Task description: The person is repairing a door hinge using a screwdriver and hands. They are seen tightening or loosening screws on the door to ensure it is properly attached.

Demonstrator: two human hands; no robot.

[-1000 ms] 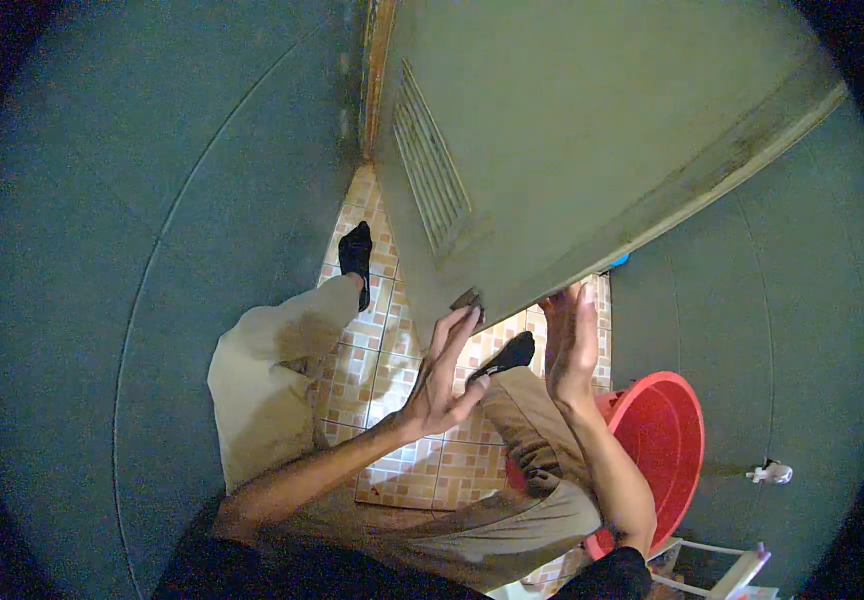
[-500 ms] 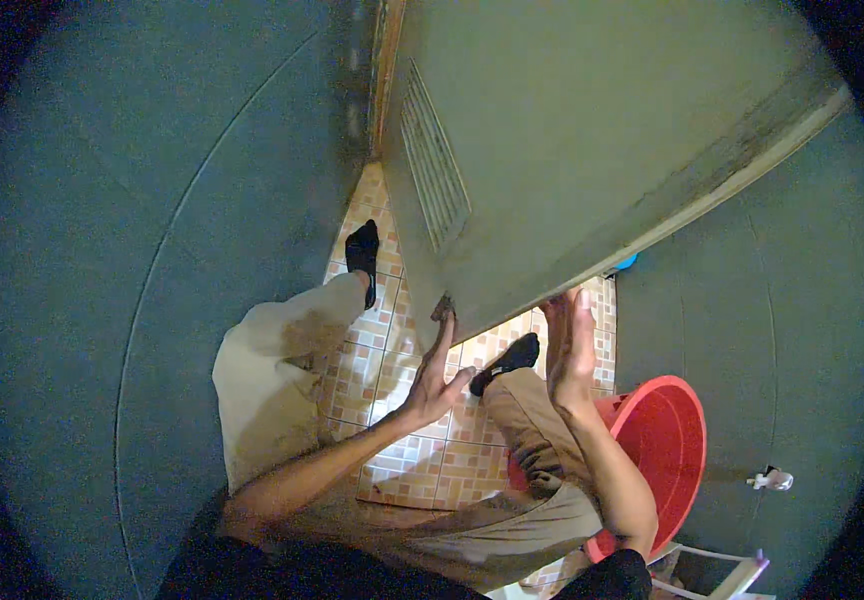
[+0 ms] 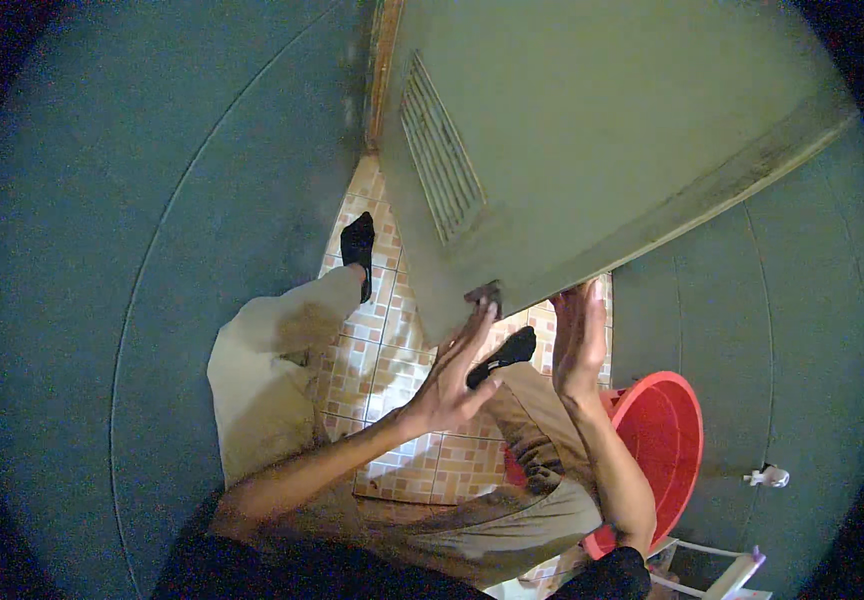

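A pale green-grey door (image 3: 642, 110) with a slatted vent stands ajar ahead of me. My left hand (image 3: 449, 388) presses a small dark brown piece (image 3: 486, 296) against the door face near its lower corner, fingers stretched along it and thumb apart. What the piece is made of cannot be made out. My right hand (image 3: 580, 345) is at the door's edge, its fingertips partly hidden by the door, and appears to steady it.
A red plastic tub (image 3: 660, 450) leans at my right. Beyond it, a small white fitting (image 3: 769, 477) sits on the dark grey-green wall (image 3: 722, 330). A white frame (image 3: 727, 575) stands low at the right. My feet in black socks are on patterned tile floor (image 3: 402, 475).
My left hand has slid to the right across the door with the dark piece. The right hand has shifted slightly right and stays at the door's edge. The door has turned a little.
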